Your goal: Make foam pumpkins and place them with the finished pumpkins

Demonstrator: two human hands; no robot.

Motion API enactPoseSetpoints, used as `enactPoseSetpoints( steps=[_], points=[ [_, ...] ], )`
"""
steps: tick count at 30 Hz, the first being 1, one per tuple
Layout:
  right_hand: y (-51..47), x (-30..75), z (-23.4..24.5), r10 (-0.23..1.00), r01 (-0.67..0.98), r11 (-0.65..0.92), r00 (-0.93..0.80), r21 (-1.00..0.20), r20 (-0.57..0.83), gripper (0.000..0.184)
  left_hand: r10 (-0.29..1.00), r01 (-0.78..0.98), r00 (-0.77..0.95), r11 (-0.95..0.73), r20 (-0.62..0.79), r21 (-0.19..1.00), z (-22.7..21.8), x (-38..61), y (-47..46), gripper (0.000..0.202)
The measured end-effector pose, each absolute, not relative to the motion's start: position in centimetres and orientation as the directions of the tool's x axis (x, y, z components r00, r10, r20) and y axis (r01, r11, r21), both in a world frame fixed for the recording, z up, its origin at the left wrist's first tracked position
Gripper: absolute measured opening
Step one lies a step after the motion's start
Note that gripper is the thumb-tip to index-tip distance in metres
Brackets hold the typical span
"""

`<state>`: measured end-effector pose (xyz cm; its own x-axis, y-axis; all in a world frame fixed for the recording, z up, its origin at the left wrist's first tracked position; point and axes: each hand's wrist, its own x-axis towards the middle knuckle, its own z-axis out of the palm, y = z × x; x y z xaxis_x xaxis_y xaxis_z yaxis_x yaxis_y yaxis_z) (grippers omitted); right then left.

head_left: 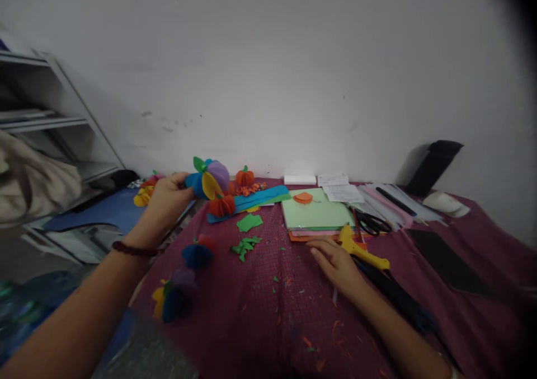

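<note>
My left hand (168,199) is raised over the table's left edge, closed on a multicoloured paper ball (208,178) with blue, yellow, purple and green petals. My right hand (335,261) lies flat on the maroon cloth (268,300) with its fingers stretched out, empty, touching the side of a yellow glue gun (359,248). Two more paper balls, blue-red (197,253) and yellow-blue-purple (174,298), lie below my left hand near the table's edge. A red paper pumpkin (222,204) sits just under the held ball.
Stacked coloured paper sheets (316,215) carry an orange cut-out (302,197). Black scissors (371,222), blue paper strips (258,198), green scraps (246,246), an orange pumpkin (244,176), a dark tablet (447,261) and a white mouse (444,203) lie around. A shelf (50,121) stands left.
</note>
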<state>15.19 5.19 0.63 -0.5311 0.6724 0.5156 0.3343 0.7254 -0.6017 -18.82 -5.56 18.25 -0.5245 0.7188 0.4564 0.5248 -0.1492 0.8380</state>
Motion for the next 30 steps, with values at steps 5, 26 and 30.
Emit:
enactPoseSetpoints(
  steps=[5, 26, 30],
  points=[
    [5.7, 15.3, -0.1, 0.684, 0.358, 0.716, -0.533, -0.599, 0.498, 0.025, 0.724, 0.411, -0.617, -0.039, 0.309, 0.911, 14.8, -24.8, -7.7, 0.028],
    [7.1, 16.3, -2.5, 0.761, 0.421, 0.642, -0.457, -0.641, 0.461, 0.028, 0.68, 0.462, -0.71, 0.255, 0.183, 0.849, -0.7, -31.5, -7.0, 0.022],
    [7.0, 16.1, -2.5, 0.767, 0.419, 0.633, -0.453, -0.651, 0.454, 0.03, 0.699, 0.53, -0.686, 0.292, 0.2, 0.796, -1.1, -31.2, -7.0, 0.021]
  ],
)
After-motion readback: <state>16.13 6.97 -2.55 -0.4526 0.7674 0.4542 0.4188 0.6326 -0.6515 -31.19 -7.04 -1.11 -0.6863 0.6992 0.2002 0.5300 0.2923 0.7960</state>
